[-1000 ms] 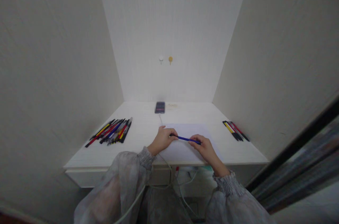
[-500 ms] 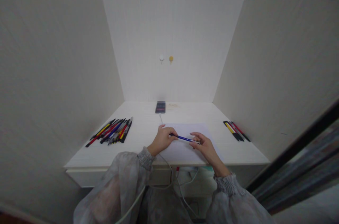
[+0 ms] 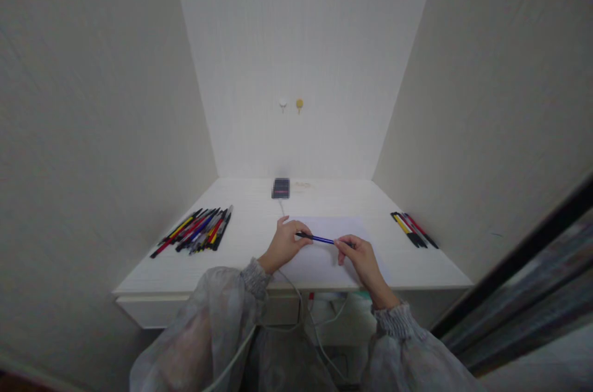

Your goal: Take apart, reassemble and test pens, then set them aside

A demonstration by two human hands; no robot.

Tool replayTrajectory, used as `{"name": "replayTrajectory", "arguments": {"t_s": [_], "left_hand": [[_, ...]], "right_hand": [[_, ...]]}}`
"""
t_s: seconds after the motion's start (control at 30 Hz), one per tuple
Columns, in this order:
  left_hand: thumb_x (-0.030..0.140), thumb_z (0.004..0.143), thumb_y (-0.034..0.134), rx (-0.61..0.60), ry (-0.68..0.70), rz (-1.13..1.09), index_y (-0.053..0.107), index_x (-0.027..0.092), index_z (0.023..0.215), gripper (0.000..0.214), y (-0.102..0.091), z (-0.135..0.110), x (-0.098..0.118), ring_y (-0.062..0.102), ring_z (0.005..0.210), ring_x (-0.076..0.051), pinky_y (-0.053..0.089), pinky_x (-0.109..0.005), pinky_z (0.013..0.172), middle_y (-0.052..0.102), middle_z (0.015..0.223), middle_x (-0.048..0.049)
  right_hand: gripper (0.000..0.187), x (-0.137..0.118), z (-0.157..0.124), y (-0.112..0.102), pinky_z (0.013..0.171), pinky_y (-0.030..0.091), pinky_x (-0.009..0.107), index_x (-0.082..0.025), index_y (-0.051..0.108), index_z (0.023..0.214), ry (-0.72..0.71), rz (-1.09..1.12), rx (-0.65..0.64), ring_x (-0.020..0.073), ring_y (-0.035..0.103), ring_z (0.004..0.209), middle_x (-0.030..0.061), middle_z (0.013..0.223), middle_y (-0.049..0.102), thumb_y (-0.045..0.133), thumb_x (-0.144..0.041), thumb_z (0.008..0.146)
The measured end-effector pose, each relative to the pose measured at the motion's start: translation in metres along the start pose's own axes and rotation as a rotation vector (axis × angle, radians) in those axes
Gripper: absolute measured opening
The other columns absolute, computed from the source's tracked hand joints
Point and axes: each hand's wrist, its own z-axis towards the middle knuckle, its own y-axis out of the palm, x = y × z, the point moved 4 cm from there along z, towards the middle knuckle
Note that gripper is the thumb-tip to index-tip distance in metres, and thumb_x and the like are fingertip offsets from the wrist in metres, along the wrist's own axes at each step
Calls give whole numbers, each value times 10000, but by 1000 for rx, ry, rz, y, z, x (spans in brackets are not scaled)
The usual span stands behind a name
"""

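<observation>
A blue pen (image 3: 323, 239) with dark ends is held roughly level between my two hands, above a white sheet of paper (image 3: 319, 265). My left hand (image 3: 285, 245) pinches its dark left end between thumb and fingers. Around the right end, the thumb and fingers of my right hand (image 3: 359, 256) are closed, covering part of that end. The paper lies flat on the white desk, partly under both hands.
Pens in several colours (image 3: 199, 230) lie heaped at the left of the desk (image 3: 250, 207). A smaller row of pens (image 3: 414, 230) lies at the right. A phone-like dark device (image 3: 280, 188) with a cable sits at the back. Walls enclose both sides.
My right hand has shifted slightly left along the pen, and its fingers have closed around the right end. My left hand keeps its grip in nearly the same place.
</observation>
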Motion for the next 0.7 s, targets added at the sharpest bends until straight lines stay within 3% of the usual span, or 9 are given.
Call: {"name": "replayTrajectory", "arguments": {"t_s": [0.1, 0.17, 0.2, 0.27, 0.37, 0.5, 0.7], "left_hand": [[268, 466, 758, 106, -88, -268, 556, 212, 973, 549, -5, 0, -10, 520, 930, -194, 289, -387, 915, 589, 992, -49], [265, 447, 767, 196, -239, -519, 499, 191, 1042, 657, -3, -2, -22, 528, 887, -177, 364, -340, 833, 561, 1003, -70], [280, 481, 750, 224, -334, -654, 496, 176, 1023, 608, 1, -4, -27, 540, 822, -156, 384, -322, 793, 567, 949, -66], [321, 582, 690, 163, -452, -919, 508, 147, 967, 460, 13, -7, -29, 545, 713, -118, 399, -290, 733, 576, 841, -53], [331, 615, 668, 107, -479, -1145, 546, 126, 843, 329, 26, -8, -18, 500, 585, -70, 390, -233, 635, 549, 694, -5], [329, 609, 670, 190, -445, -1140, 552, 123, 687, 249, 25, -4, -6, 452, 542, -53, 364, -209, 594, 492, 575, 35], [326, 590, 672, 206, -395, -940, 580, 127, 723, 257, 17, -4, -5, 487, 562, -86, 386, -244, 635, 528, 564, 22]], "right_hand": [[208, 2, 3, -5, 628, 373, 273, -160, 597, 696, -14, 119, 80, 126, 496, 478, -20, 437, 570, 618, -365, 665], [192, 2, 5, -8, 665, 378, 285, -164, 594, 698, -21, 207, 119, 134, 512, 500, -20, 444, 574, 634, -345, 650], [185, 2, 6, -8, 679, 379, 289, -165, 593, 699, -25, 245, 129, 137, 519, 513, -20, 446, 576, 636, -338, 649], [175, 0, 6, -6, 695, 378, 294, -167, 591, 698, -33, 293, 139, 138, 527, 524, -19, 455, 582, 637, -329, 649], [181, -2, 4, 2, 699, 379, 300, -165, 588, 692, -37, 314, 132, 135, 528, 509, -15, 473, 594, 639, -332, 644], [189, -4, -1, 13, 717, 389, 310, -165, 587, 679, -14, 350, 128, 140, 539, 512, -14, 457, 590, 640, -343, 645], [267, 2, -2, 20, 723, 426, 320, -181, 527, 505, 67, 538, 100, 113, 491, 413, -47, 363, 465, 637, -378, 648]]}}
